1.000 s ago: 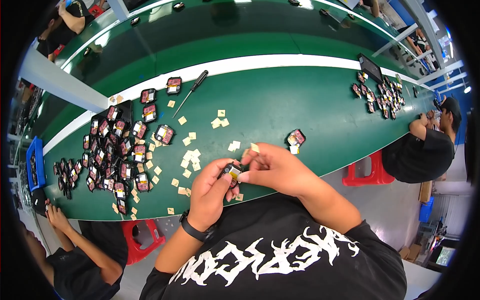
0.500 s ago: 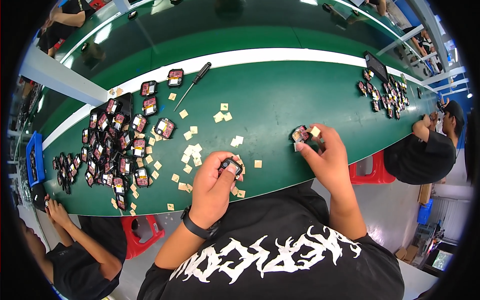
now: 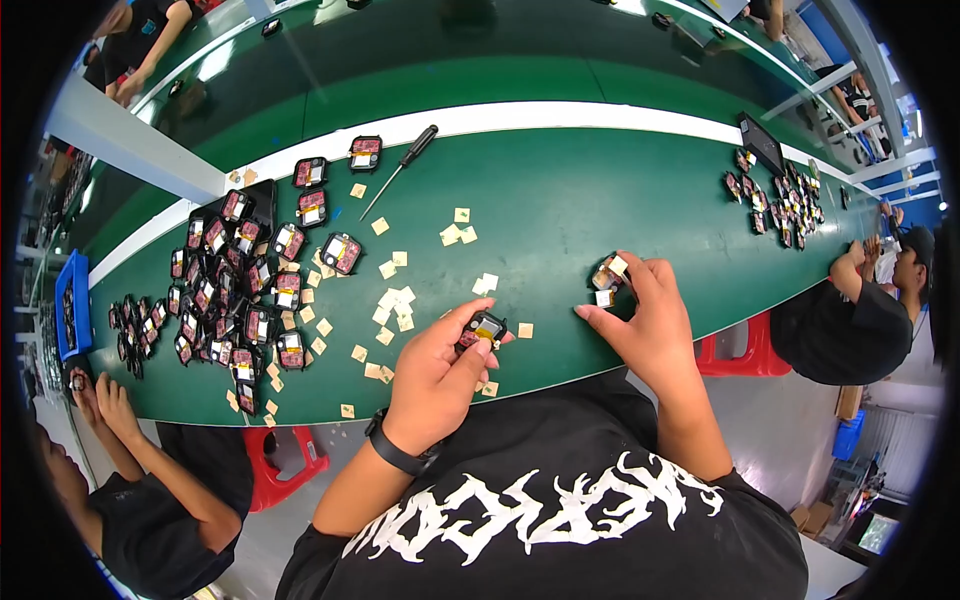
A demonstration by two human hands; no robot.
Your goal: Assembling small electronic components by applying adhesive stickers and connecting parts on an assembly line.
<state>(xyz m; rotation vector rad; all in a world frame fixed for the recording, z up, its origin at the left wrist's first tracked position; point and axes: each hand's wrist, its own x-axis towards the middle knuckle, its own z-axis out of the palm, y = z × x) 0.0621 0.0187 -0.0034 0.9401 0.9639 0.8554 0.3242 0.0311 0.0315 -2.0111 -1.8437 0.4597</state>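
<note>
My left hand (image 3: 440, 365) grips a small black-cased device (image 3: 484, 330) with a pinkish circuit board, its inside turned up between thumb and fingers. To the right, my right hand (image 3: 655, 325) is open, thumb spread away from the fingers. Its fingertips are at a second black-cased device (image 3: 605, 272), which sits on the green table. A small cream square (image 3: 618, 265) shows at the index fingertip, over that device; whether the finger touches it I cannot tell. A white block (image 3: 603, 298) is at the device's near edge. Several loose cream squares (image 3: 392, 302) lie left of my hands.
A large heap of similar devices (image 3: 215, 290) covers the table's left part, with a black tray (image 3: 262, 205) behind. A screwdriver (image 3: 400, 170) lies beyond the squares. More devices (image 3: 790, 205) lie far right. Co-workers sit on both sides; a blue bin (image 3: 72, 305) stands far left.
My left hand has moved slightly right and tilted its device, showing more of the board. My right thumb has come away from the other device. The whole view has shifted a little.
</note>
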